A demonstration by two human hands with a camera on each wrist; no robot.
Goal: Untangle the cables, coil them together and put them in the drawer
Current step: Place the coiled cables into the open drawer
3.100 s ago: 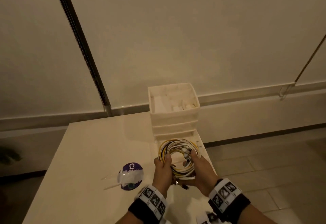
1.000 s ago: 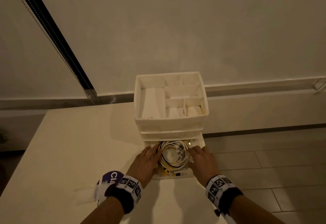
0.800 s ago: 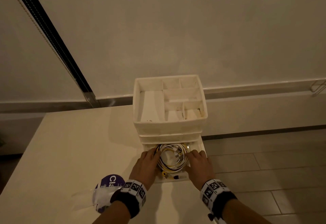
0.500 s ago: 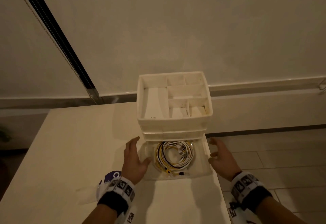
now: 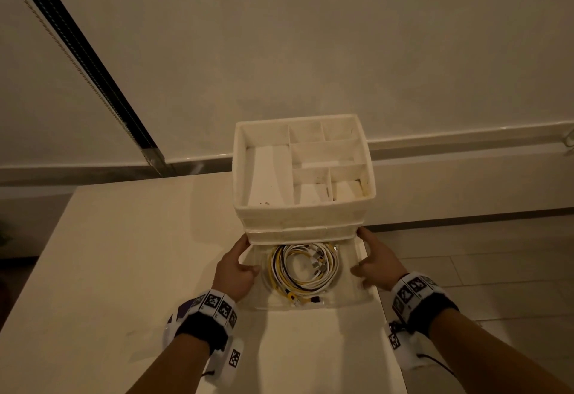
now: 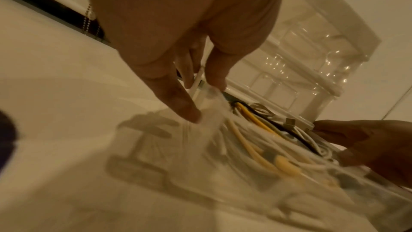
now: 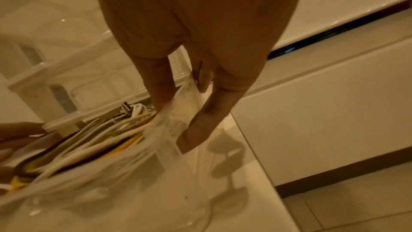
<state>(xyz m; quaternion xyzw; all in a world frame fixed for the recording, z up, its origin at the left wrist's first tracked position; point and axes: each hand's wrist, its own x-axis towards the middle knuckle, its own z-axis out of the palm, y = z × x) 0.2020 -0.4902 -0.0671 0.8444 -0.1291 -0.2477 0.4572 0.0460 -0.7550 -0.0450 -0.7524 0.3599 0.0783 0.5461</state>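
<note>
While coiled cables (image 5: 302, 269) lie in the open drawer (image 5: 354, 295), left hand (image 5: 233, 271) and right hand (image 5: 377, 261) each grip its side walls.

Home room — white table (image 5: 130, 257), tiled floor (image 5: 484, 257), roller blind chain (image 5: 65, 48)

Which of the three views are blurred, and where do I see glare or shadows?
Head view: dim and warm but sharp; the coiled cables read clearly in the drawer.
Left wrist view: the near drawer wall is smeared, bright glints dot the organizer, and finger shadows fall on the table.
Right wrist view: similar smear on the clear plastic; the right hand looks dark.
</note>
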